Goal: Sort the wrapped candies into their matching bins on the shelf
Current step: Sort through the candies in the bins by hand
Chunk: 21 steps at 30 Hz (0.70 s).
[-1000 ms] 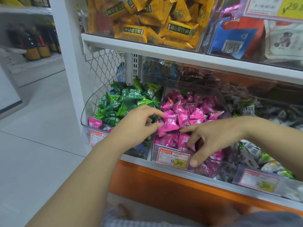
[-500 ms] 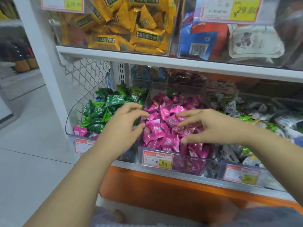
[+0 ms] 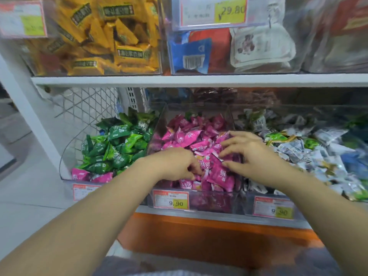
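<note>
Both hands are down in the middle bin (image 3: 199,109), a clear tub on the lower shelf (image 3: 219,216) heaped with pink candies (image 3: 189,136). The left hand (image 3: 175,164) lies palm down at the front left of the heap, its fingers curled down among the wrappers. Whether its grip has closed on a candy cannot be told, because the fingertips are buried in the pile. The right hand (image 3: 249,154) lies on the right side of the same heap with its fingers spread and nearly straight. Its fingertips (image 3: 223,145) touch the top candies and its thumb rests lower on the pile, so the grip is loose and holds nothing clearly.

The left bin (image 3: 66,162) just beside holds green candies (image 3: 117,144), with two stray pink candies (image 3: 79,174) at its front edge. The right bin (image 3: 247,204) holds a mix of white, grey and green wrapped candies (image 3: 298,150). A price tag (image 3: 170,200) reading 9.90 sits on the front of the middle bin.

On the upper shelf (image 3: 199,79), one clear bin holds yellow packets (image 3: 111,36) and the next holds blue, red and white packs (image 3: 191,54).
</note>
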### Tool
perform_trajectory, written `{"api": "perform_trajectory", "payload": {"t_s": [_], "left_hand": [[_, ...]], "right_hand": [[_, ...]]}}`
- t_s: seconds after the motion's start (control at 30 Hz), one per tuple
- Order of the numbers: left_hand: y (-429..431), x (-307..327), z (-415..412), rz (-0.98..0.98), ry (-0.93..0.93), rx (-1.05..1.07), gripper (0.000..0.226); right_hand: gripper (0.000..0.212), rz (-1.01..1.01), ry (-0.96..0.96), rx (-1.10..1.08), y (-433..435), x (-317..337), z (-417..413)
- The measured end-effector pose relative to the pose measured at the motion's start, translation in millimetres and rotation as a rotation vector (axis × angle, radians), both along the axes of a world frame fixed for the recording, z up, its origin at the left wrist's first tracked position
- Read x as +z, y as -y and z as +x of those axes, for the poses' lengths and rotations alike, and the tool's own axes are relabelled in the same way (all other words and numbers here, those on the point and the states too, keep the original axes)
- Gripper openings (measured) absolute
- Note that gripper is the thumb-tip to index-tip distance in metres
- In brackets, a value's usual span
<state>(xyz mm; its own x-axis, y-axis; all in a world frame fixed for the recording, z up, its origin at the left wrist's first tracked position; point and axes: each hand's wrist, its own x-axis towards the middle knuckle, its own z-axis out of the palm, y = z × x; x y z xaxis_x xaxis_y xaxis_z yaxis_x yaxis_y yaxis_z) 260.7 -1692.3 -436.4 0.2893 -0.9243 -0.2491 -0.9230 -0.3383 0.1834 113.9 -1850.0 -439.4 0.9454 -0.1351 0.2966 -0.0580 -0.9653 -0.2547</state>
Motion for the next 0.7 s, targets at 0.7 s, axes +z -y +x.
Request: {"api": "perform_trajectory", "payload": {"t_s": [0.7], "left_hand": [[-29.3,18.2,17.3,0.285,0.276,-0.107,0.029]], "right_hand": [[0.019,0.202,0.128,-0.02,3.3,2.8,-10.7]]}}
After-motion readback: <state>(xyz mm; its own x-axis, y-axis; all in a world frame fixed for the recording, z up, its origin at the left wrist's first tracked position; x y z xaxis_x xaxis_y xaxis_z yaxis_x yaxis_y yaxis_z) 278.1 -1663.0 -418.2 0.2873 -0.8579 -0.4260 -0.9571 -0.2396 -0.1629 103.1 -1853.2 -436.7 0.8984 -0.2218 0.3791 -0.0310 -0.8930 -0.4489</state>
